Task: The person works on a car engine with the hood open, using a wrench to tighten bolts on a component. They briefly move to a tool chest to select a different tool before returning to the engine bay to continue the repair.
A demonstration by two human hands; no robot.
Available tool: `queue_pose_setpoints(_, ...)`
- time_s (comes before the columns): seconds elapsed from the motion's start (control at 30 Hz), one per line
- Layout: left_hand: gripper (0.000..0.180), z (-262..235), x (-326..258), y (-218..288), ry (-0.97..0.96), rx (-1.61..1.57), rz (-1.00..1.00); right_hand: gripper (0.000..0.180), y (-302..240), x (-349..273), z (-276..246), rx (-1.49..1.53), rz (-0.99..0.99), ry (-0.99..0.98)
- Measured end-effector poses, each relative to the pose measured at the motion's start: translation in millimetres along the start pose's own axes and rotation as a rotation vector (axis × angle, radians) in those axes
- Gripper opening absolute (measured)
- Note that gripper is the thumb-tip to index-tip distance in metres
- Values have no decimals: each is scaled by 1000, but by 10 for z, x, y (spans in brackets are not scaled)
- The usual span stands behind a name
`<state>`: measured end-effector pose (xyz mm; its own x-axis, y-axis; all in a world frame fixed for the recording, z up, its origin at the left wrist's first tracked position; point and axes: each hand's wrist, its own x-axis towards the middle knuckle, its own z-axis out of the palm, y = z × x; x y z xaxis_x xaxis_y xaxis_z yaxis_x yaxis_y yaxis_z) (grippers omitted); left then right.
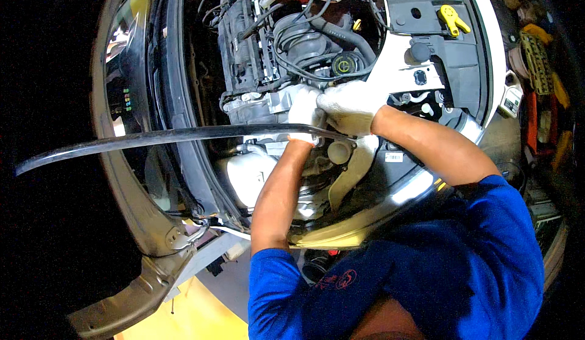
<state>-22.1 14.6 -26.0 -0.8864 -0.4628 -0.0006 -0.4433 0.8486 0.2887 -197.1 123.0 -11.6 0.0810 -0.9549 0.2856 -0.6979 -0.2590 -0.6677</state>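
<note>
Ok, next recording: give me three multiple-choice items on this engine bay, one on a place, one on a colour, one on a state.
1. Where is the yellow clip?
A. upper right of the bay
B. on the floor
C. in a hand

2. What colour are the gloves on the left hand and right hand?
A. black
B. white
C. orange

3. How do the hands stand?
A. far apart
B. close together over the engine
C. outside the bay

Answers: A, it sits on black trim at the upper right; B, both gloves are white; B, the gloves meet above the engine.

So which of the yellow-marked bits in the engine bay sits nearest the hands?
The round black cap with the yellow symbol, just above the gloved right hand. The yellow clip-shaped handle lies farther off toward the bay's upper right edge, and the small yellow tab sits higher up.
</note>
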Motion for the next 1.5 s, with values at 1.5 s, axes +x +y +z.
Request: queue_pose_setpoints(1.5, 22, 159, 58, -2, 28, -256, -246, 23, -29, 0, -54, 33, 74, -95)
